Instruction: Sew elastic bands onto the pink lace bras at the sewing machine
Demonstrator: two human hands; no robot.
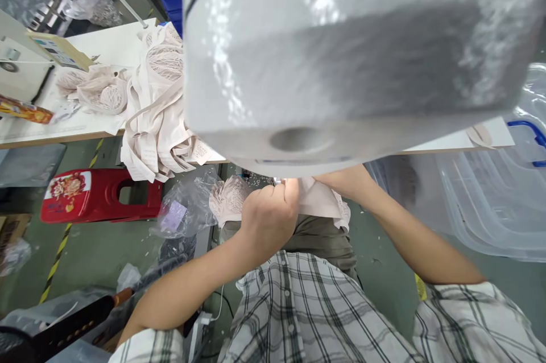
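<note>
A beige lace bra [318,199] hangs across my lap, beneath the large grey-white sewing machine head [341,67]. My left hand [271,215] is closed in a pinch on the cloth, with one gathered lace cup [229,198] hanging to its left. A small white bit shows at the fingertips, too small to name. On the other side, my right hand [336,178] reaches in under the machine head at the cloth. Its fingers are hidden by the machine, so their grip does not show.
More beige lace pieces [157,107] are heaped on the white table [102,38], draping over its front edge. A red stool [102,195] and a clear plastic bag [187,203] are at lower left. Clear plastic bins [486,203] stand at right.
</note>
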